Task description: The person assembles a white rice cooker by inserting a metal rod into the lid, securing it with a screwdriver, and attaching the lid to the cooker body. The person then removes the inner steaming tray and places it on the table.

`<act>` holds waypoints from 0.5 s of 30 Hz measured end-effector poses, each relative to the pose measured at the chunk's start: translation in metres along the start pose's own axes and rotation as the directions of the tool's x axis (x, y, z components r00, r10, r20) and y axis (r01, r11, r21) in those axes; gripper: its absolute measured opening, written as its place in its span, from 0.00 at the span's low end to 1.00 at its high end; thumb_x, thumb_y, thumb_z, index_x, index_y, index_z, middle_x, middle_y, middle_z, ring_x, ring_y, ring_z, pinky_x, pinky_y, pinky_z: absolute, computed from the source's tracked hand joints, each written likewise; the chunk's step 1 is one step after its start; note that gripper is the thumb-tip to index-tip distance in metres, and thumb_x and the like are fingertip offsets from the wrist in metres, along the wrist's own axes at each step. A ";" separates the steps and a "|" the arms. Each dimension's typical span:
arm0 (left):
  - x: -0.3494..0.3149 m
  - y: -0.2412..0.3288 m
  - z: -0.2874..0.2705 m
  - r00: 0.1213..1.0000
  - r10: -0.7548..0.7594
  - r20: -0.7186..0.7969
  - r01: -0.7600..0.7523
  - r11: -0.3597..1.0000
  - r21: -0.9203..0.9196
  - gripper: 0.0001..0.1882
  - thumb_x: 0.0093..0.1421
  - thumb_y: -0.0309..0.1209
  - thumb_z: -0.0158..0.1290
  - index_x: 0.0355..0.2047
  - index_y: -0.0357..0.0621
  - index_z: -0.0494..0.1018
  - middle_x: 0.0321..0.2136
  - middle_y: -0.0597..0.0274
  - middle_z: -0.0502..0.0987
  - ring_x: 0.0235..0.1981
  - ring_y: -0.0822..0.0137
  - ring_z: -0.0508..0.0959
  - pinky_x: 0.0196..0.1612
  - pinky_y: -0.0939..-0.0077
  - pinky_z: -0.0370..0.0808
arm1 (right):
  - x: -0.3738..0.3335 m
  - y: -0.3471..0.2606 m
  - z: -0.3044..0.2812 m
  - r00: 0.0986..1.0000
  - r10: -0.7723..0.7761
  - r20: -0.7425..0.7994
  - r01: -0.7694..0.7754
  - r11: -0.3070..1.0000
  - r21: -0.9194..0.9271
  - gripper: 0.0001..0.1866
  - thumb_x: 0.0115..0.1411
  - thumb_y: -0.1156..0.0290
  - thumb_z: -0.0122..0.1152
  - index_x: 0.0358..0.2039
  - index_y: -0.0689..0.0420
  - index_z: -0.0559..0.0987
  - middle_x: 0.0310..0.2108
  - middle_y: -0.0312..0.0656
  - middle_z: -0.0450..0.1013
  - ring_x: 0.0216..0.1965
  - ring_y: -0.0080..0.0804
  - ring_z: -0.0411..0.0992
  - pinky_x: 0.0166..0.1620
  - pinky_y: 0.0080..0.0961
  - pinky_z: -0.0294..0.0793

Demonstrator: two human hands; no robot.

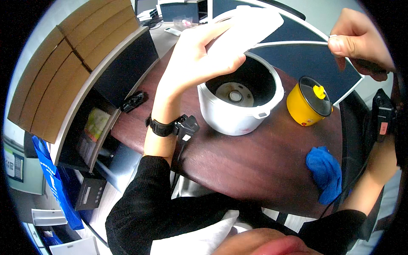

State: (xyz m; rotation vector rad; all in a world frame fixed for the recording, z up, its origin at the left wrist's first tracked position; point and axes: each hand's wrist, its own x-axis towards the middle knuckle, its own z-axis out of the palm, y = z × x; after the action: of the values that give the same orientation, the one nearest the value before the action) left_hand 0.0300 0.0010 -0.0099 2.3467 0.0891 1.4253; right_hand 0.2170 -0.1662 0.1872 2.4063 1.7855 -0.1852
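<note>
My left hand [199,55] is raised above the table and grips a white oblong block [250,32], apparently a power strip, thumb beneath and fingers behind it. A white cable [293,43] stretches across to the right, where my right hand [357,42] pinches it between thumb and fingers. Below the block stands a white rice cooker [231,117], lidless, its dark inside showing a round metal heating plate [235,95]. To its right sits a small yellow electric pot [304,106] with a dark lid and yellow knob. The block's underside faces partly away from me.
A blue cloth [324,174] lies crumpled at the right of the brown table [238,170]. At the left are a black object [135,101], a shelf unit [127,63] and cardboard boxes [63,76]. A dark partition [293,63] rises behind the cookers.
</note>
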 end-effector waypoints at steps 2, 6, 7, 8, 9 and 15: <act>-0.002 0.001 -0.008 1.000 0.003 0.025 -0.005 0.997 0.078 0.35 0.47 0.47 0.63 0.51 0.38 0.72 0.43 0.49 0.78 0.41 0.61 0.79 0.47 0.71 0.74 | 0.004 -0.008 -0.009 0.982 0.126 0.143 -0.130 0.991 0.025 0.14 0.60 0.64 0.60 0.41 0.60 0.75 0.34 0.41 0.69 0.32 0.28 0.69 0.37 0.22 0.69; -0.001 0.000 -0.004 0.997 0.054 0.049 -0.057 0.997 0.047 0.34 0.47 0.46 0.63 0.51 0.39 0.73 0.43 0.50 0.78 0.41 0.61 0.79 0.47 0.71 0.73 | 0.007 -0.002 -0.002 0.987 0.099 0.123 -0.098 0.995 -0.007 0.14 0.61 0.64 0.60 0.41 0.60 0.75 0.33 0.40 0.69 0.31 0.26 0.69 0.35 0.21 0.69; 0.000 0.001 -0.004 0.997 0.059 0.050 -0.062 0.997 0.056 0.34 0.47 0.46 0.63 0.51 0.40 0.73 0.43 0.50 0.78 0.41 0.61 0.79 0.47 0.71 0.73 | 0.008 0.000 0.004 0.995 0.052 0.082 -0.051 0.999 -0.018 0.13 0.61 0.64 0.59 0.41 0.60 0.75 0.32 0.40 0.69 0.31 0.26 0.69 0.35 0.21 0.69; 0.000 0.001 -0.003 0.997 0.063 0.051 -0.066 0.996 0.064 0.34 0.47 0.46 0.63 0.51 0.40 0.73 0.43 0.50 0.78 0.41 0.61 0.79 0.47 0.71 0.73 | 0.010 0.007 0.012 1.000 -0.006 0.027 0.007 0.999 -0.034 0.13 0.61 0.64 0.59 0.40 0.61 0.75 0.32 0.40 0.69 0.30 0.26 0.69 0.34 0.20 0.69; 0.000 0.000 -0.003 0.997 0.065 0.047 -0.067 0.996 0.056 0.33 0.47 0.46 0.63 0.51 0.40 0.73 0.43 0.50 0.78 0.42 0.61 0.79 0.47 0.71 0.73 | 0.011 0.011 0.019 0.998 -0.064 -0.019 0.063 0.997 -0.043 0.13 0.61 0.64 0.59 0.40 0.61 0.75 0.32 0.40 0.69 0.30 0.25 0.69 0.34 0.20 0.69; 0.001 0.012 -0.005 0.996 -0.012 0.085 0.007 0.999 0.047 0.32 0.47 0.42 0.61 0.50 0.34 0.72 0.42 0.51 0.78 0.43 0.62 0.77 0.49 0.72 0.70 | 0.016 0.042 0.060 0.885 -0.348 -0.308 0.323 0.937 -0.132 0.13 0.62 0.64 0.58 0.40 0.61 0.74 0.29 0.39 0.69 0.27 0.24 0.68 0.31 0.19 0.68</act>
State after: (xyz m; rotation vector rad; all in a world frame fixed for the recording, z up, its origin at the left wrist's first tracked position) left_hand 0.0245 -0.0085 -0.0026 2.4384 0.1113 1.3307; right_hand 0.2610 -0.1742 0.1271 2.1526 2.3022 0.2644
